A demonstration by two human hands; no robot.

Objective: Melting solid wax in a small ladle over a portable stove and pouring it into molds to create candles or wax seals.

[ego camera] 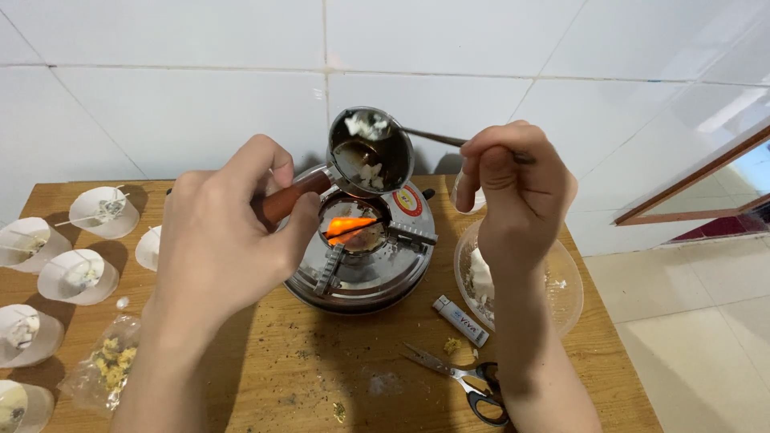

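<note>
Above a small round stove (361,256) on a wooden table (321,361), the left hand (220,232) grips the wooden handle of a tilted metal pot (369,152), while the right hand's (513,188) fingers (481,164) pinch a thin metal utensil (433,138) reaching into it; white chunks cling inside.

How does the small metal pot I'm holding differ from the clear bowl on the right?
The small metal pot is opaque steel with a wooden handle, gripped by the left hand and tilted above the lit stove; the clear bowl is see-through, handleless and rests flat on the table. The pot looks smaller than the bowl. Both hold white chunks.
</note>
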